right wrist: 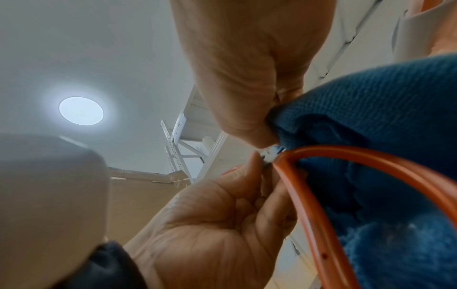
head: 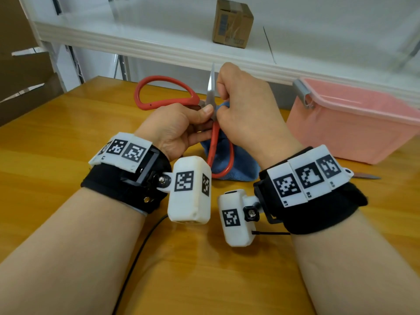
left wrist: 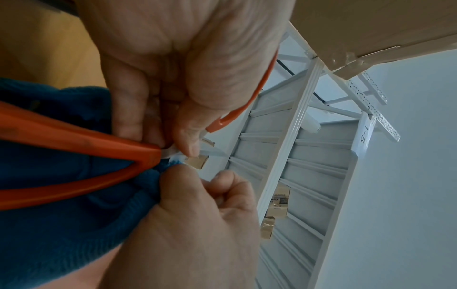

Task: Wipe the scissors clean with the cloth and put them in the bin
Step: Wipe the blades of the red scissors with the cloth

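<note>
Midway: left hand (head: 179,123) pinches red-handled scissors (head: 168,96) at pivot; right hand (head: 245,110) pinches blue cloth (head: 229,164) around blade beside it. Pink bin (head: 350,123) awaits.

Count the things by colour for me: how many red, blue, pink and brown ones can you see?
Red: 1, the scissors
Blue: 1, the cloth
Pink: 1, the bin
Brown: 1, the cardboard box on the shelf
Total: 4
</note>
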`<state>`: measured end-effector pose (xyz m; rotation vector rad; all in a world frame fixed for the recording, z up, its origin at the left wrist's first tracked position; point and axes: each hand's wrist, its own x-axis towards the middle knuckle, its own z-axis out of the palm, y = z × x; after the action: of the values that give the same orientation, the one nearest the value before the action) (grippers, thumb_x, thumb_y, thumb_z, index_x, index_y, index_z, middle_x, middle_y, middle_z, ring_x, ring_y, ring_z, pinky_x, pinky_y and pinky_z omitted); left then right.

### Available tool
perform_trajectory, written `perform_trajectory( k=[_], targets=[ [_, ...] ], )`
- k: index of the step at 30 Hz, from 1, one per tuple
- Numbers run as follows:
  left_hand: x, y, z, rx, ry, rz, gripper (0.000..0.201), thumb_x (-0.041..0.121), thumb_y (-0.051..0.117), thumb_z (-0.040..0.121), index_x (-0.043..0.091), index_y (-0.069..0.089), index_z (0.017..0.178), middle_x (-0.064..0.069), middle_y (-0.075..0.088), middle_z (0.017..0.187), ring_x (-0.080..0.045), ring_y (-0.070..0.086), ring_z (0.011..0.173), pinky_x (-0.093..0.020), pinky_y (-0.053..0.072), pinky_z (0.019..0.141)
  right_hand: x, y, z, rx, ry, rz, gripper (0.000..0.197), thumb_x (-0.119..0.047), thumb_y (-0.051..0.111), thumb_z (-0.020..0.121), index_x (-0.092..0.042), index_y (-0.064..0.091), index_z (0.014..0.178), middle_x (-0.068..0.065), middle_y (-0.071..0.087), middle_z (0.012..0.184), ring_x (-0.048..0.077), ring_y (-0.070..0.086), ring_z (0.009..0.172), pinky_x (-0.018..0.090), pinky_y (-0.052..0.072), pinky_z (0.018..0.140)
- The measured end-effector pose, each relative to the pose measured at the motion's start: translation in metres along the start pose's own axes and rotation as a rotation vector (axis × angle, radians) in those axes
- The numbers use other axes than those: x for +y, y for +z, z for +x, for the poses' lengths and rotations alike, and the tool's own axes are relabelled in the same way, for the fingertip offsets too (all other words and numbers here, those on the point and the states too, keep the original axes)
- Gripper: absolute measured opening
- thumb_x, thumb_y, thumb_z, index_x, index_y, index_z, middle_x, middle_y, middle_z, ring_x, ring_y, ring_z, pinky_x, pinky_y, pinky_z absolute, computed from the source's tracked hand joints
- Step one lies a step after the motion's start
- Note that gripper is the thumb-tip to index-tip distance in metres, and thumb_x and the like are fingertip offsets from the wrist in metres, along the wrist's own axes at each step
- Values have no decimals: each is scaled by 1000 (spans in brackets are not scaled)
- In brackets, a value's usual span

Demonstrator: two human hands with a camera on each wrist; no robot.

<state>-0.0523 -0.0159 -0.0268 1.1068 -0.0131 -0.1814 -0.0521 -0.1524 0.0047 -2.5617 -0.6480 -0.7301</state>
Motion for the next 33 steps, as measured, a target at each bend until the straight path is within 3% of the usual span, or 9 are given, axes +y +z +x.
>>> perform_trajectory(
  k=[5, 9, 13, 15, 19, 25, 28, 33],
  targets=[
    [2, 2, -1, 16, -11, -46, 10, 2, 55, 93, 2, 65, 90, -7, 69, 81, -17, 69, 78, -30, 61, 67, 4, -2, 1, 38, 26, 21, 25, 1, 53, 78, -19, 45, 91, -4, 49, 79, 18, 50, 75, 31, 39, 63],
    [8, -3, 0, 12, -23, -148, 13, 4, 54, 94, 4, 62, 84, -6, 65, 77, -15, 64, 79, -36, 56, 83, 14, -10, 10, 92, 146, 291, 24, -3, 63, 77, -25, 57, 84, -12, 59, 75, 5, 59, 74, 23, 48, 69],
    [11, -7, 0, 32, -57, -277, 1, 5, 61, 85, 4, 62, 85, -8, 66, 76, -16, 67, 77, -37, 59, 78, 19, -22, 12, 148, 221, 557, 21, -3, 70, 74, -23, 68, 79, -1, 73, 76, 14, 73, 73, 36, 61, 75],
    [11, -10, 0, 33, -51, -312, 12, 6, 66, 75, 3, 63, 87, -8, 67, 77, -17, 68, 79, -37, 60, 77, 19, -25, 12, 160, 215, 591, 18, -3, 72, 75, -20, 70, 81, 0, 74, 77, 14, 73, 74, 36, 61, 76],
    [10, -16, 3, 12, -49, -371, 24, 8, 69, 71, 4, 62, 94, -8, 67, 79, -19, 69, 82, -36, 60, 76, 15, -25, 11, 172, 194, 592, 14, -6, 74, 79, -19, 72, 85, -3, 74, 80, 7, 72, 76, 29, 61, 75],
    [11, -15, 0, 0, -81, -378, 9, 12, 68, 73, 2, 67, 76, -10, 68, 74, -21, 70, 78, -37, 58, 79, 6, -21, 12, 177, 171, 490, 9, -15, 74, 81, -22, 74, 86, -8, 73, 81, 6, 70, 78, 34, 60, 80],
    [10, -14, 1, 20, -61, -352, 12, 10, 67, 77, 4, 63, 86, -8, 66, 74, -18, 69, 76, -35, 59, 77, 2, -20, 11, 139, 149, 408, 7, -18, 70, 84, -23, 75, 87, -11, 72, 82, 4, 69, 81, 33, 59, 82],
    [8, -10, 0, 23, -7, -267, 6, 6, 59, 91, 2, 65, 91, -9, 70, 83, -18, 69, 85, -35, 58, 83, -1, -14, 8, 38, 83, 275, 21, -14, 65, 87, -29, 72, 100, -15, 69, 91, -1, 64, 89, 21, 54, 84]
  ],
)
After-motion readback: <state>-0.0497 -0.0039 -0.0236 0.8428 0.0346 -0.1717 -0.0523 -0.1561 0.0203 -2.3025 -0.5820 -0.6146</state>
